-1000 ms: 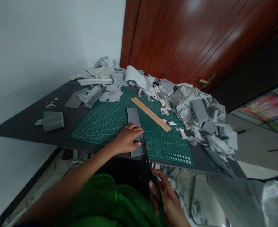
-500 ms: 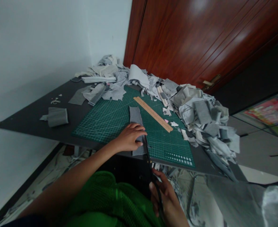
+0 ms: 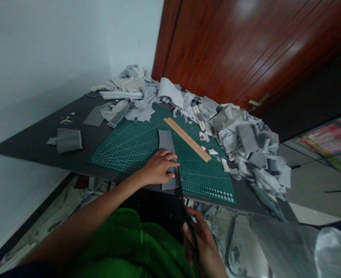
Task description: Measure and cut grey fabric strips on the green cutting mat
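Note:
A grey fabric strip (image 3: 165, 139) lies lengthwise on the green cutting mat (image 3: 132, 144), its near end at the table's front edge. My left hand (image 3: 159, 169) rests flat across the strip and presses it down, fingers stretched to the right and a little apart. Black scissors (image 3: 180, 190) run along the strip's right edge, with the blades' far part beside my left fingertips. Below the table edge, my right hand (image 3: 202, 239) is closed round the scissors' handles. How far the blades are apart is hard to make out.
A wooden ruler (image 3: 187, 139) lies diagonally on the mat. Grey and white fabric scraps (image 3: 240, 135) are heaped along the table's back and right side. A folded grey piece (image 3: 68, 140) lies at the left. Behind stands a reddish-brown door (image 3: 225, 50).
My view has shifted slightly. The scissors' handles and my right hand show a small movement to the left; the left hand stays on the strip, which has hardly moved.

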Available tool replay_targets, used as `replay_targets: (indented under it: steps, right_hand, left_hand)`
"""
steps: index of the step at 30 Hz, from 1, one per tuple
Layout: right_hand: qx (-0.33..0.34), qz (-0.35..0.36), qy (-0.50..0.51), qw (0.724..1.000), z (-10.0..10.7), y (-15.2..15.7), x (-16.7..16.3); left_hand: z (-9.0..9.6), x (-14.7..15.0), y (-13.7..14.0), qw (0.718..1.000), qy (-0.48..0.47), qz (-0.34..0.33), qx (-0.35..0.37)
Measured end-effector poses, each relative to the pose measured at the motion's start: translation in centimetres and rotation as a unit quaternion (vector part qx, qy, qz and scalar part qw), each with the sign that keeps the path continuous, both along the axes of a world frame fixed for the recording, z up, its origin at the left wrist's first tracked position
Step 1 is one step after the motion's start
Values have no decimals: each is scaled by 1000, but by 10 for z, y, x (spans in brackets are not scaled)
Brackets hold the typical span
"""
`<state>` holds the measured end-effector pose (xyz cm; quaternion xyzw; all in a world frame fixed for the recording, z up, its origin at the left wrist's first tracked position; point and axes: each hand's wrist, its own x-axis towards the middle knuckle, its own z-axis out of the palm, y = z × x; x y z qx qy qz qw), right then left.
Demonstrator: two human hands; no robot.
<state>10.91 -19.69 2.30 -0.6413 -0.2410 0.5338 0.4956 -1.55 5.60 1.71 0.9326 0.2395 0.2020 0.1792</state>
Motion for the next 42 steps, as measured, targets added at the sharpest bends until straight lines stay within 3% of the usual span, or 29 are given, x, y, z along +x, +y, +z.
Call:
replay_targets:
  steps: [42]
  right_hand:
    - [8,-7,-39,999,-2,-8,-4]
  left_hand:
    - [-2,0,-2,999,-40,-2,3]
